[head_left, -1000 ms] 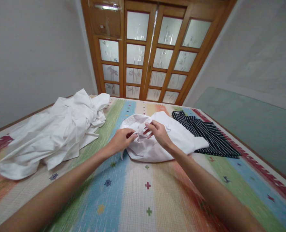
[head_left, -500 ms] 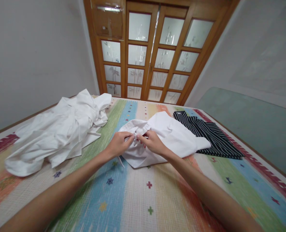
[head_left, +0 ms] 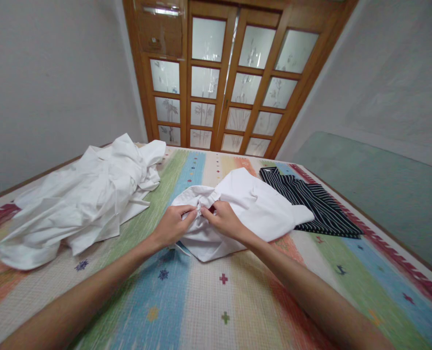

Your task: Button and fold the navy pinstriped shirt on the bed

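Observation:
A white shirt [head_left: 252, 204] lies in the middle of the patterned cloth, its collar end bunched towards me. My left hand [head_left: 174, 223] pinches the gathered edge between thumb and fingers. Close beside it, my right hand [head_left: 225, 219] grips the same edge, its thumb almost meeting the left one. The fingertips hide whatever small part lies between them. A thin white strip hangs below my left hand.
A crumpled heap of white clothing [head_left: 102, 184] lies on the left. To the right is a folded black-and-white striped garment [head_left: 307, 201]. The colourful striped cloth [head_left: 205, 301] covers the table. Wooden glazed doors [head_left: 234, 82] stand beyond it, with walls on both sides.
Both hands have shifted slightly left and towards me, drawing the shirt's gathered edge along. The other garments stay where they were; the view has shifted a little.

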The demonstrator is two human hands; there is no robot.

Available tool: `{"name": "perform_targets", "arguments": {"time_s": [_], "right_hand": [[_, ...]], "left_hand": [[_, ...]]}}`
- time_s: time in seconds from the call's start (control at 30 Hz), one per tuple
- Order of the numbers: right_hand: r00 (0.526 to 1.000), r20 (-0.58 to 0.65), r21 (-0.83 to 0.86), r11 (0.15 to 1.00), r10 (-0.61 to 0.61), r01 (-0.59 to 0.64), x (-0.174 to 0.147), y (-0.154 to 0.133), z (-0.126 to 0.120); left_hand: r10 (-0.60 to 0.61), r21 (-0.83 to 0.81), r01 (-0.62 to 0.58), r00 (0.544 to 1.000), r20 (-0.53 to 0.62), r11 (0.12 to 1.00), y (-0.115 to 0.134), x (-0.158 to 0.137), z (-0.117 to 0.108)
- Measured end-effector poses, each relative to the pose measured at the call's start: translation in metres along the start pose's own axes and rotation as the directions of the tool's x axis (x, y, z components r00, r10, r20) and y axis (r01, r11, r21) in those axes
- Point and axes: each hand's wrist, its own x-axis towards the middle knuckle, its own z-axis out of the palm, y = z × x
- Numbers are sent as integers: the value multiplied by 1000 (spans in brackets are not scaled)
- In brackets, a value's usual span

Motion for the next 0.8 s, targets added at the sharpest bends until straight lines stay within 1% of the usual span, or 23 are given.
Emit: {"name": "perform_targets", "arguments": {"time_s": [0.07,0.1,0.2,0.3,0.37,0.47,0.5,0.53,0.57,0.63,0.7,0.73,0.8], "right_hand": [[999,-38,-40,999,-11,9,1,-2,2],[999,-39,-34,999,-8,7,1,-3,2],[999,24,60,997,39,-41,1,-4,2],[995,71,134,988,66,-75,0,-3,2],[999,41,122,992,21,-26,-2,0,3],[993,-58,48,993,-104,106,-7,11,7],[989,-89,26,992,-122,125,-8,16,8],[987,-116,20,993,-112,115,-9,23,9],[987,-141,35,996,-74,79,-9,31,8],[978,-201,132,991,63,-37,-7,46,3],[940,-266,265,954,211,-139,-2,60,-8],[915,-299,327,930,270,-167,1,64,-17],[868,-353,428,885,349,-182,8,65,-36]], "left_hand": [[63,73,-63,998,-3,995,0,-3,1],[103,110,-102,995,0,989,0,-4,1],[216,218,-218,976,33,951,-2,-8,3],[263,266,-269,963,57,926,-5,-11,4],[243,232,-246,969,40,941,-4,-11,4],[145,105,-145,989,7,984,7,-11,-1],[112,65,-112,994,4,992,12,-11,-4],[88,38,-88,996,0,995,18,-11,-7],[77,24,-77,997,0,997,24,-12,-11],[80,28,-80,997,5,996,31,-13,-21],[83,54,-82,997,-3,995,31,-14,-31],[76,72,-75,997,-18,995,29,-14,-37],[50,110,-41,996,-77,993,21,-14,-48]]}}
